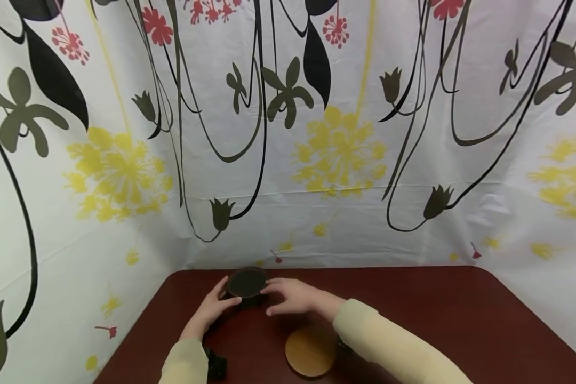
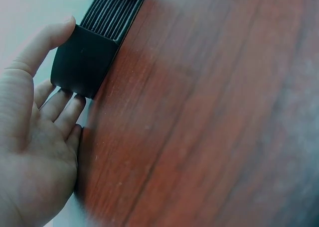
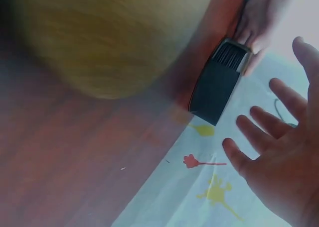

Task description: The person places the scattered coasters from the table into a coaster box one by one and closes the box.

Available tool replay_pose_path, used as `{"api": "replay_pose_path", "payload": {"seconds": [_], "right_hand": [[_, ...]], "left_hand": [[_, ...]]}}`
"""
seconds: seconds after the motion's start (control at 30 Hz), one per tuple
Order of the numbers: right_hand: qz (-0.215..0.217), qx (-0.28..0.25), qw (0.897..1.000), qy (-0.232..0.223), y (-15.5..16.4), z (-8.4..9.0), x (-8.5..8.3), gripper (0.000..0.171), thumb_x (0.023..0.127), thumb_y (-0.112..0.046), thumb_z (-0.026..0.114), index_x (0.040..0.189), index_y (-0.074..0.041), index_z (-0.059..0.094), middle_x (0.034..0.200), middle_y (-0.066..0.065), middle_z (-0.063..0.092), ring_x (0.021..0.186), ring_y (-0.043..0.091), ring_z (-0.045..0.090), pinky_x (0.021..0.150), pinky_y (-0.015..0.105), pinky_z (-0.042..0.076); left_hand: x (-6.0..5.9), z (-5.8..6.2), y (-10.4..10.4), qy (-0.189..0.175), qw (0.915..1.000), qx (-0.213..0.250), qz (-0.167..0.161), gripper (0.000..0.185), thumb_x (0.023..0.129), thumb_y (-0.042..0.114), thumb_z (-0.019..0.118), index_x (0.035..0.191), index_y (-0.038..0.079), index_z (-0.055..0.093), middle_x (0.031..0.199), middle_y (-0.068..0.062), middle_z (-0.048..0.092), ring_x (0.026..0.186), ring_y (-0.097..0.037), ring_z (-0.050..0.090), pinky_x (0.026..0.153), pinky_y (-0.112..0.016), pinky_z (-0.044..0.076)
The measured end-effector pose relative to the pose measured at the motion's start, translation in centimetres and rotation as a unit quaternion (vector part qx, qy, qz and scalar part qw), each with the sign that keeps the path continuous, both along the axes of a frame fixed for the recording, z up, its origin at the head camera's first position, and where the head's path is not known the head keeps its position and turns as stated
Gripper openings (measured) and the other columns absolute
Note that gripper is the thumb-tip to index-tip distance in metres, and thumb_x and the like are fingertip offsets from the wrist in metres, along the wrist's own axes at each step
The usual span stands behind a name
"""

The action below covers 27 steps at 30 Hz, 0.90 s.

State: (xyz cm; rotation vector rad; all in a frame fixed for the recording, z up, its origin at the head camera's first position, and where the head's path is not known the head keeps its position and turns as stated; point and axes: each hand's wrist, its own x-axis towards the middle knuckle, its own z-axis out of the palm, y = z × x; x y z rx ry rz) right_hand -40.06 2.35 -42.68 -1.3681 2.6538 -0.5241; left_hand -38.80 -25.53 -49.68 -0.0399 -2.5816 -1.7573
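Note:
A dark round container (image 1: 246, 282) with a ribbed inside stands at the back left of the dark red table (image 1: 437, 320). My left hand (image 1: 213, 309) holds its left side. In the left wrist view the thumb lies along the container (image 2: 84, 62) and the fingertips (image 2: 67, 105) touch its lower end. My right hand (image 1: 293, 297) hovers at the container's right side with fingers spread. The right wrist view shows that hand (image 3: 279, 157) apart from the container (image 3: 217, 90) and holding nothing.
A round wooden disc (image 1: 310, 352) lies on the table near the front, under my right forearm, and shows blurred in the right wrist view (image 3: 109, 38). A small dark object (image 1: 216, 367) sits by my left sleeve. Flowered cloth walls the table's back and sides.

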Motion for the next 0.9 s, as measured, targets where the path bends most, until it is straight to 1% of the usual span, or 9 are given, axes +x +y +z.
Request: {"api": "replay_pose_path", "payload": {"seconds": [0.13, 0.23, 0.33, 0.47, 0.6, 0.67, 0.73, 0.77, 0.9], "right_hand": [[0.013, -0.03, 0.998, -0.061, 3.0, -0.2, 2.0, 0.055, 0.092, -0.044, 0.065, 0.138, -0.017, 0.056, 0.151, 0.012, 0.038, 0.139, 0.026, 0.034, 0.108, 0.045, 0.034], [0.021, -0.052, 0.993, -0.108, 5.2, -1.2, 2.6, 0.061, 0.089, -0.047, 0.068, 0.14, -0.017, 0.053, 0.152, 0.016, 0.036, 0.14, 0.031, 0.032, 0.108, 0.049, 0.032], [0.045, -0.043, 0.99, -0.126, 7.4, -4.3, 0.9, 0.07, 0.087, -0.053, 0.066, 0.147, -0.023, 0.044, 0.154, 0.015, 0.031, 0.141, 0.03, 0.029, 0.105, 0.049, 0.036], [0.065, -0.044, 0.98, -0.183, 9.4, -7.7, -0.5, 0.077, 0.086, -0.055, 0.067, 0.152, -0.031, 0.033, 0.157, 0.004, 0.027, 0.143, 0.024, 0.026, 0.104, 0.045, 0.038], [0.074, -0.066, 0.965, -0.244, 9.9, -8.7, 0.2, 0.08, 0.085, -0.05, 0.071, 0.152, -0.028, 0.033, 0.154, -0.001, 0.032, 0.138, 0.018, 0.033, 0.102, 0.04, 0.04], [0.083, -0.064, 0.962, -0.252, 10.1, -9.9, -0.3, 0.082, 0.084, -0.051, 0.072, 0.152, -0.029, 0.032, 0.153, -0.004, 0.033, 0.135, 0.013, 0.036, 0.099, 0.034, 0.042], [0.081, -0.076, 0.957, -0.269, 10.1, -10.6, -0.3, 0.082, 0.082, -0.048, 0.075, 0.151, -0.03, 0.035, 0.151, -0.006, 0.035, 0.133, 0.011, 0.037, 0.098, 0.033, 0.042], [0.082, -0.076, 0.957, -0.266, 10.2, -11.2, -0.6, 0.082, 0.081, -0.047, 0.076, 0.15, -0.031, 0.036, 0.151, -0.005, 0.035, 0.134, 0.012, 0.037, 0.099, 0.033, 0.041], [0.073, -0.039, 0.971, -0.222, 10.6, -12.9, -1.6, 0.084, 0.074, -0.054, 0.079, 0.146, -0.044, 0.037, 0.155, -0.005, 0.029, 0.141, 0.019, 0.027, 0.103, 0.042, 0.038]], "left_hand": [[0.1, 0.1, -0.1, -0.003, 1.0, -0.004, -0.004, 0.096, 0.083, 0.035, 0.078, 0.157, 0.013, 0.019, 0.157, -0.02, 0.021, 0.142, -0.04, 0.023, 0.106, -0.058, 0.03], [0.1, 0.1, -0.2, -0.005, 0.9999, -0.007, -0.01, 0.097, 0.083, 0.036, 0.077, 0.157, 0.013, 0.018, 0.157, -0.021, 0.02, 0.142, -0.041, 0.022, 0.105, -0.059, 0.03], [0.1, 0.2, -0.2, -0.005, 0.9998, -0.012, -0.012, 0.097, 0.084, 0.037, 0.077, 0.157, 0.012, 0.017, 0.158, -0.022, 0.019, 0.141, -0.042, 0.022, 0.105, -0.06, 0.03], [0.3, 0.2, -0.3, -0.009, 0.9997, -0.02, -0.011, 0.097, 0.085, 0.038, 0.076, 0.157, 0.013, 0.016, 0.157, -0.023, 0.018, 0.141, -0.044, 0.02, 0.105, -0.061, 0.029], [0.4, 0.1, -0.5, -0.011, 0.9996, -0.024, -0.01, 0.097, 0.085, 0.038, 0.075, 0.157, 0.012, 0.016, 0.157, -0.023, 0.017, 0.141, -0.044, 0.02, 0.105, -0.061, 0.028], [0.5, 0.1, -0.4, -0.011, 0.9996, -0.023, -0.011, 0.097, 0.085, 0.038, 0.075, 0.157, 0.012, 0.016, 0.158, -0.023, 0.017, 0.141, -0.043, 0.02, 0.105, -0.062, 0.028], [0.4, 0.1, -0.4, -0.009, 0.9996, -0.023, -0.013, 0.097, 0.085, 0.038, 0.075, 0.157, 0.012, 0.016, 0.157, -0.023, 0.017, 0.141, -0.044, 0.02, 0.105, -0.062, 0.028], [0.4, 0.1, -0.3, -0.008, 0.9996, -0.023, -0.014, 0.097, 0.085, 0.039, 0.075, 0.157, 0.012, 0.016, 0.157, -0.023, 0.017, 0.141, -0.044, 0.02, 0.105, -0.062, 0.028], [0.4, 0.2, -0.1, -0.006, 0.9996, -0.024, -0.015, 0.097, 0.085, 0.039, 0.075, 0.157, 0.012, 0.016, 0.157, -0.023, 0.017, 0.141, -0.044, 0.021, 0.104, -0.062, 0.028]]}}
